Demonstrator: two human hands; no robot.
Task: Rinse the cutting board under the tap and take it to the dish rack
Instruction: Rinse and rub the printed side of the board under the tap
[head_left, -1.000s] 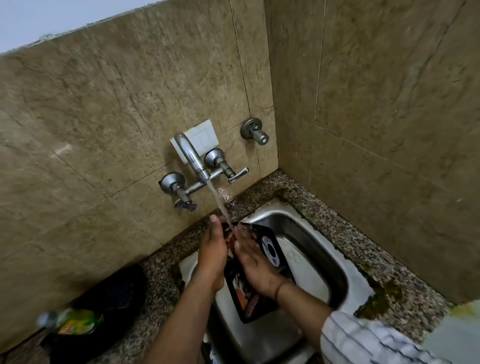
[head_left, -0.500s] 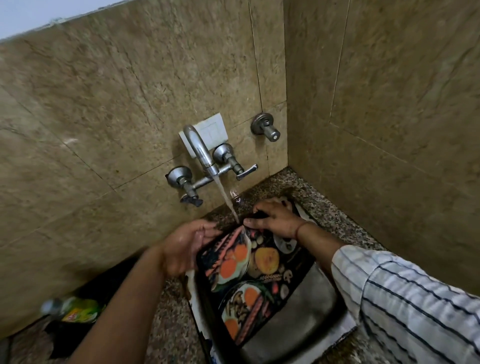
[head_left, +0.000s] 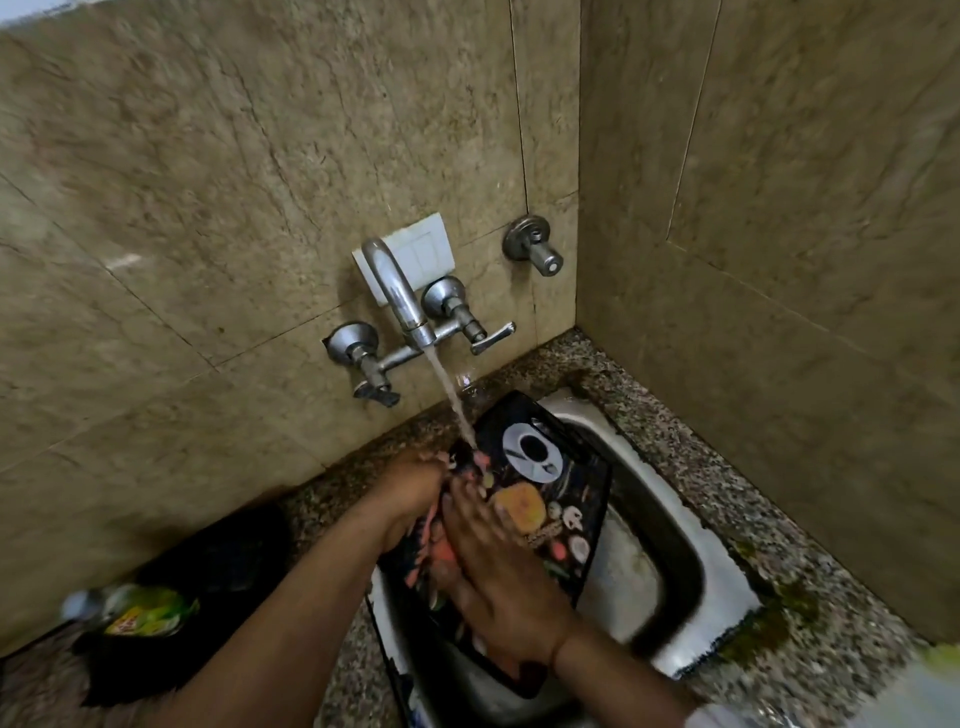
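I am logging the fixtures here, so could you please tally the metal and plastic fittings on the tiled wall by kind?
Tap spout: 1
Lever valves: 2
Separate round knob valve: 1
White switch plate: 1
Total: 5

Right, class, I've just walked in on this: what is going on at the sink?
A person is rinsing a printed cutting board over the steel sink. Water runs from the wall tap onto its upper part. The left hand grips the board's left edge, while the right hand lies flat on its face, rubbing it. No dish rack is in view.
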